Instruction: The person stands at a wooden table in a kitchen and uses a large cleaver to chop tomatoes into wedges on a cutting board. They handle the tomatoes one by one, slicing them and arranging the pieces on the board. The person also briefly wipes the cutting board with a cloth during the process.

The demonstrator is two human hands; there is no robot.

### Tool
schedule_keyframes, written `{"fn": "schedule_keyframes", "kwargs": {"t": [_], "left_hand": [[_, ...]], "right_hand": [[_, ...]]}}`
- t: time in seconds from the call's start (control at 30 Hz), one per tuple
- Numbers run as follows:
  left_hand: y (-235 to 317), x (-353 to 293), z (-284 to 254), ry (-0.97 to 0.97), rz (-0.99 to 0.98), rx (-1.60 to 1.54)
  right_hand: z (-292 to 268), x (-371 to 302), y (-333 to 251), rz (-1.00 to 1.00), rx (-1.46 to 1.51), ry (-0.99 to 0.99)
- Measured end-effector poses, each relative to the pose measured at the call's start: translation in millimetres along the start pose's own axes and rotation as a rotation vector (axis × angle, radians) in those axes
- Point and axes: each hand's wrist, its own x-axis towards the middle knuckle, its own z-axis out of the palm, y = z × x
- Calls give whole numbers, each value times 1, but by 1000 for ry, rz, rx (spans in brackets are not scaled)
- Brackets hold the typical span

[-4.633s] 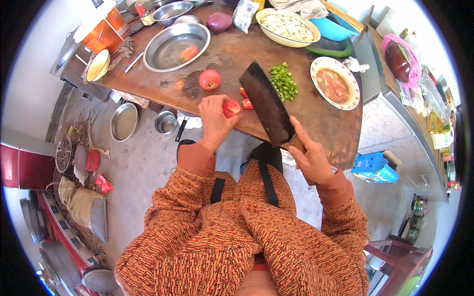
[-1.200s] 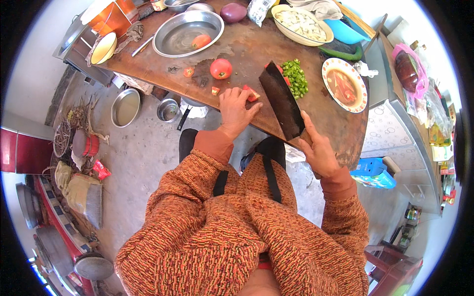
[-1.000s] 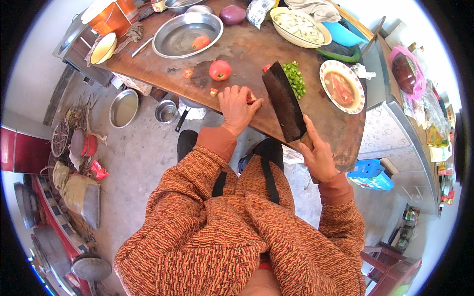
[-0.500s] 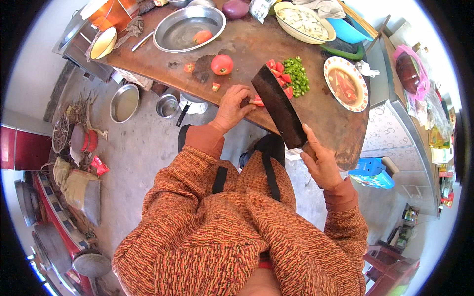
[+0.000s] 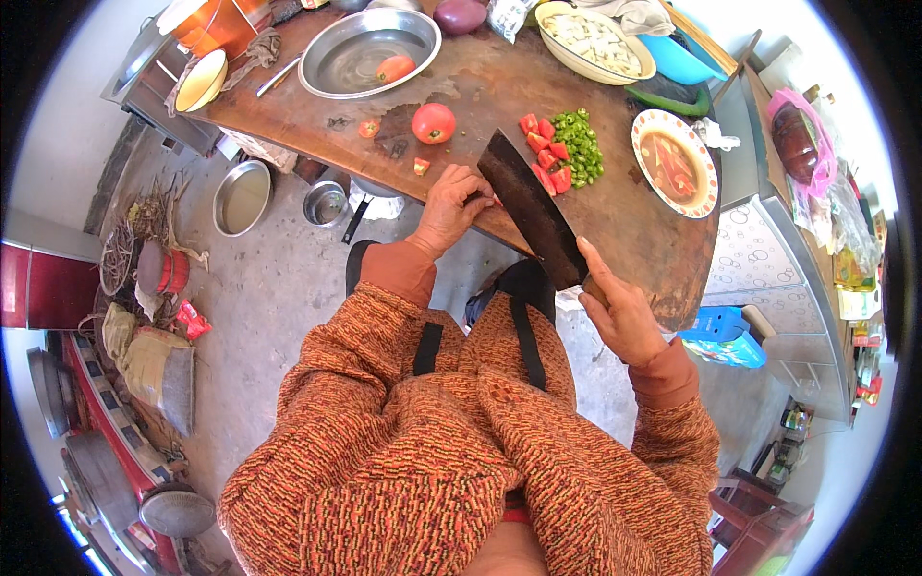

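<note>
Head view: the left hand [image 5: 451, 204] pinches a mostly hidden tomato piece [image 5: 497, 201] near the table [image 5: 629, 235] edge, just beside the cleaver [image 5: 533, 211], whose handle the right hand [image 5: 617, 307] grips. The piece is probably light, soft and slippery, best held by its skin; the cleaver, heavy and stiff. Any print on the blue box [image 5: 715, 328] is unreadable.
</note>
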Motion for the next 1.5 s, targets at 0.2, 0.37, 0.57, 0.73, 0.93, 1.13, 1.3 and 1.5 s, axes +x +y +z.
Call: {"fn": "schedule_keyframes", "kwargs": {"t": [0.2, 0.37, 0.57, 0.73, 0.93, 1.13, 1.3, 1.5], "left_hand": [[-2, -3, 2, 15, 1, 39], [-5, -4, 4, 27, 18, 50], [0, -4, 4, 44, 63, 64], [1, -4, 0, -31, 75, 50], [3, -5, -12, 218, 31, -4], [-45, 15, -66, 433, -203, 380], [-35, 24, -65, 425, 29, 493], [17, 27, -1, -120, 167, 234]], "right_hand": [[7, -1, -2, -3, -100, 5], [22, 3, -5, 21, -259, -6], [40, 25, 11, -49, -66, 130], [11, 20, -1, 298, 439, 112], [-7, 7, -16, 269, 351, 258], [2, -9, -14, 293, 289, 151], [12, -7, -11, 281, 261, 149], [15, -7, -13, 240, 194, 163]]}}
